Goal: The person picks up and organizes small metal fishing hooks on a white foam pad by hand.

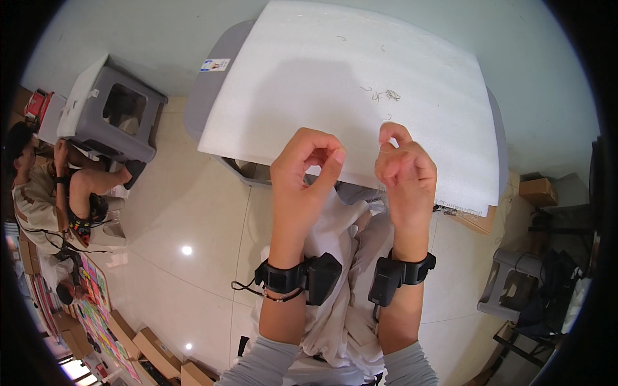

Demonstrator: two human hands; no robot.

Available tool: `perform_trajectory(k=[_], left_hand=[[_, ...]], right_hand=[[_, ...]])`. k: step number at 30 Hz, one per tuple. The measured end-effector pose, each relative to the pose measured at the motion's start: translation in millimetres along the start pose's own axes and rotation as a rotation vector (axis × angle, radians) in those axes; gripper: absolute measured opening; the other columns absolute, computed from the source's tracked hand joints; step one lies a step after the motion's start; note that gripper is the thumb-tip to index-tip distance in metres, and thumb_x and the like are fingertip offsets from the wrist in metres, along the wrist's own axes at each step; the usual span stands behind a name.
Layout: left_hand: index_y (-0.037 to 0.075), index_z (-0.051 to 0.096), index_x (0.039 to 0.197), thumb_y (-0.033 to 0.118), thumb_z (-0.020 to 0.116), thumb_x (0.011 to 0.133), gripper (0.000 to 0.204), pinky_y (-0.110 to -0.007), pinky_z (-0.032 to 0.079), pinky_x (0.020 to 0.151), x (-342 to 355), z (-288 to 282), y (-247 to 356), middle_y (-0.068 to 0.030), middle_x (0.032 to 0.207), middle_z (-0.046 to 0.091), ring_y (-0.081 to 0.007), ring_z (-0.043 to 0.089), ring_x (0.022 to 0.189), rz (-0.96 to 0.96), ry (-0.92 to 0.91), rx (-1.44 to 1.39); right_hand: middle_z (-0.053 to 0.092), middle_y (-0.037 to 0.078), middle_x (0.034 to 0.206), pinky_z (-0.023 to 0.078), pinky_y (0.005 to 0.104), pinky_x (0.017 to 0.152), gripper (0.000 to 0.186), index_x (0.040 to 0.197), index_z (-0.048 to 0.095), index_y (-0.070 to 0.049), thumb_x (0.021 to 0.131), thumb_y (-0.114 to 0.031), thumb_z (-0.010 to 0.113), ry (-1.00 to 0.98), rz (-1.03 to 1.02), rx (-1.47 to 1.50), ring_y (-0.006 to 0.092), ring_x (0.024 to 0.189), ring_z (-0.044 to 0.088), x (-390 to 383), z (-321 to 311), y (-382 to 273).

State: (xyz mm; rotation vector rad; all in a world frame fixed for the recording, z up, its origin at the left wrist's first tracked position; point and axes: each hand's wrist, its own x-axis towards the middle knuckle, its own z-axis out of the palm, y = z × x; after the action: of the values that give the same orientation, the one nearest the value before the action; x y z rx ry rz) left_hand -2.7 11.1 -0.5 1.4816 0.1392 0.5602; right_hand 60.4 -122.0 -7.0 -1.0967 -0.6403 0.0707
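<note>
My left hand (308,164) pinches with thumb and forefinger, apparently on a fine, pale line that runs toward my right hand (405,174), whose fingers are bent and closed on the line. Both hands are raised near the front edge of a white foam sheet (438,71) lying over a grey table (199,109). Several small wire hooks (393,94) lie scattered on the sheet, and a row of similar small pieces (463,210) lines its right front edge. The line is too thin to follow fully.
At the left, another person (48,193) sits beside a grey stool (119,112) topped with a white sheet; a further person (67,289) is behind. Cardboard boxes (154,352) stand at lower left and right (537,192). Another grey stool (505,283) and dark bags (550,296) are at the right.
</note>
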Motion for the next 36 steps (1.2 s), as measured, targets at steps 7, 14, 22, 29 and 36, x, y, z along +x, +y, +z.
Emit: perform_trajectory(k=[7,14,22,29,36], left_hand=[[0.000,0.056,0.083,0.001,0.060,0.083,0.004,-0.022,0.046,0.066,1.1,2.2,0.9,-0.0023,0.081,0.055,-0.0089,0.052,0.071,0.015,-0.064,-0.039],[-0.001,0.056,0.083,0.001,0.061,0.083,0.005,-0.022,0.045,0.066,-0.7,2.9,4.0,-0.0029,0.083,0.054,-0.0096,0.051,0.072,0.037,-0.111,-0.057],[-0.001,0.055,0.082,-0.001,0.059,0.084,0.004,-0.022,0.045,0.066,-1.5,1.0,5.2,-0.0030,0.083,0.054,-0.0096,0.051,0.072,0.039,-0.106,-0.073],[0.000,0.054,0.084,0.002,0.059,0.085,0.005,-0.021,0.039,0.066,-1.1,1.0,4.4,-0.0007,0.083,0.050,-0.0085,0.046,0.073,0.025,-0.084,-0.068],[-0.001,0.055,0.083,-0.001,0.059,0.084,0.004,-0.021,0.045,0.066,-0.3,1.0,3.3,-0.0023,0.082,0.054,-0.0084,0.051,0.071,0.045,-0.075,-0.024]], right_hand=[[0.039,0.001,0.064,0.026,0.0190,0.047,0.031,0.076,0.041,-0.008,0.098,-0.029,0.044,0.044,0.209,0.504,0.0071,0.052,0.031,-3.4,-3.0,-8.1],[0.035,-0.001,0.065,0.025,0.0205,0.049,0.028,0.078,0.043,-0.007,0.098,-0.025,0.044,0.242,0.155,0.445,0.0069,0.054,0.028,-1.9,-2.4,-6.6],[0.035,-0.002,0.067,0.028,0.0214,0.055,0.025,0.079,0.045,-0.007,0.098,-0.023,0.044,0.363,0.061,0.526,0.0085,0.058,0.030,0.4,-9.6,-1.9],[0.034,-0.003,0.062,0.029,0.0210,0.057,0.026,0.079,0.047,-0.008,0.099,-0.025,0.043,0.403,-0.001,0.534,0.0083,0.059,0.031,2.8,-10.8,2.9],[0.039,-0.003,0.062,0.027,0.0198,0.047,0.025,0.079,0.048,-0.006,0.097,-0.023,0.046,0.261,0.091,0.447,0.0063,0.051,0.033,-3.8,-10.0,-9.0]])
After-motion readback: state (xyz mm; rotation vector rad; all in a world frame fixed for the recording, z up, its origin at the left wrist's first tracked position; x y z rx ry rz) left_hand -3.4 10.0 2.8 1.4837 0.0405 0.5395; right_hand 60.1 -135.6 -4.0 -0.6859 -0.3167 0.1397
